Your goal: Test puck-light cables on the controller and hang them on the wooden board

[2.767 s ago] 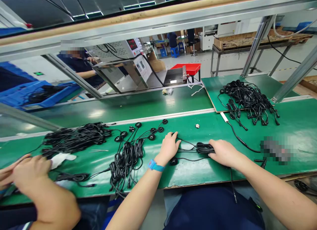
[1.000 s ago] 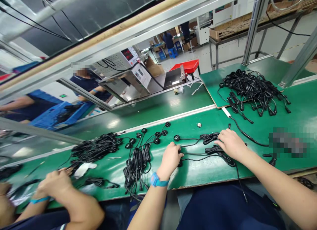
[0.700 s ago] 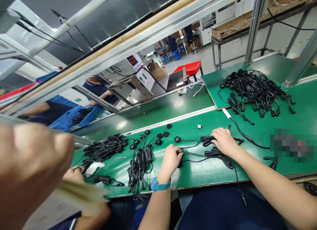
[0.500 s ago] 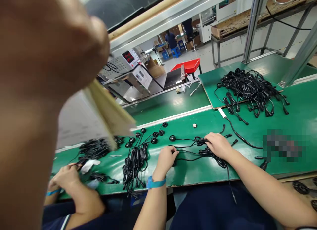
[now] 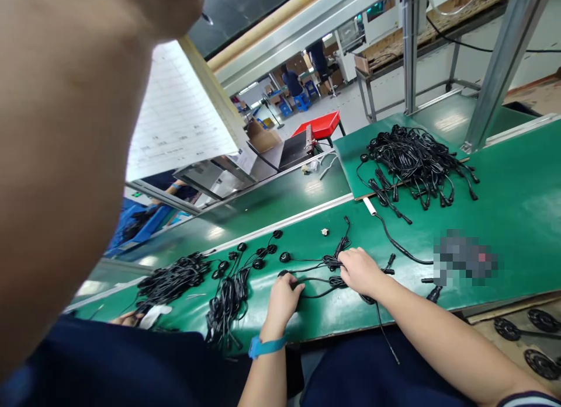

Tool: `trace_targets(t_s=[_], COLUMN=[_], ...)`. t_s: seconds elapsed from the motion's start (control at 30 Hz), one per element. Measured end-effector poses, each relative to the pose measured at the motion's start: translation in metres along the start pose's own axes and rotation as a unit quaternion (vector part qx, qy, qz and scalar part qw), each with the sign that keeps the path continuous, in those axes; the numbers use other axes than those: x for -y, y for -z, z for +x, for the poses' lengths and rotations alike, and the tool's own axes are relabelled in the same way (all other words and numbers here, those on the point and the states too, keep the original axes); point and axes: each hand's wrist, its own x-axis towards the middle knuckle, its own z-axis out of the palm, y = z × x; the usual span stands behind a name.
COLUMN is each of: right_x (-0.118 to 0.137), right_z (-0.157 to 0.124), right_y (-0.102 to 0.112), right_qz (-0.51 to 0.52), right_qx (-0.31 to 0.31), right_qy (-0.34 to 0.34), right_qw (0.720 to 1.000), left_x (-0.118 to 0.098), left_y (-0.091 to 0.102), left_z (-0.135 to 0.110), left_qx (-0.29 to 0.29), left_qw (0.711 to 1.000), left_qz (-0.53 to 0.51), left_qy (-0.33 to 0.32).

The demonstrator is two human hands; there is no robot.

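Observation:
My left hand (image 5: 284, 299), with a blue wristband (image 5: 266, 346), curls over the round end of a black cable (image 5: 307, 274) on the green table (image 5: 504, 197). My right hand (image 5: 359, 271) grips the coiled middle of the same cable (image 5: 333, 261), fingers closed over it. Another cable with a round end (image 5: 284, 257) lies just beyond my hands. To the left lies a row of cables with round ends (image 5: 258, 258), whose cords gather in a bundle (image 5: 228, 296).
A co-worker's arm (image 5: 65, 162) fills the left side, holding up a printed sheet (image 5: 179, 115); their other hand (image 5: 125, 319) rests by a cable heap (image 5: 173, 278). A large cable pile (image 5: 416, 162) lies on a board at far right. A small part (image 5: 325, 232) sits nearby.
The co-worker's arm has risen close to the camera with a sheet and now covers the left of the view. My hands stay on the cable, drawn slightly closer together.

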Motion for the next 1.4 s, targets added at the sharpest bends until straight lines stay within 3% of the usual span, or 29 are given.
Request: trace_targets(t_s=[0.43,0.6,0.97,1.17,1.4], right_x=[-0.001,-0.001,0.001,0.000,0.000], right_z=[0.000,-0.001,0.001,0.001,0.001], right_y=[-0.001,-0.001,-0.007,-0.010,-0.015], right_qz=[0.016,0.022,0.019,0.014,0.010], right_qx=[0.011,0.008,-0.017,-0.018,-0.019], right_qy=[0.009,0.029,0.032,0.030,0.029], right_qw=[1.000,0.999,0.999,0.999,0.999], left_x=[0.023,0.026,0.026,0.023,0.018], left_y=[-0.010,-0.011,-0.021,-0.035,-0.051], left_z=[-0.020,-0.026,-0.028,-0.029,-0.036], left_qx=[-0.091,-0.092,-0.115,-0.178,-0.263], left_qw=[0.993,0.989,0.987,0.973,0.958], left_qz=[-0.050,-0.084,-0.075,-0.096,-0.095], left_qy=[0.050,0.082,0.087,0.114,0.066])
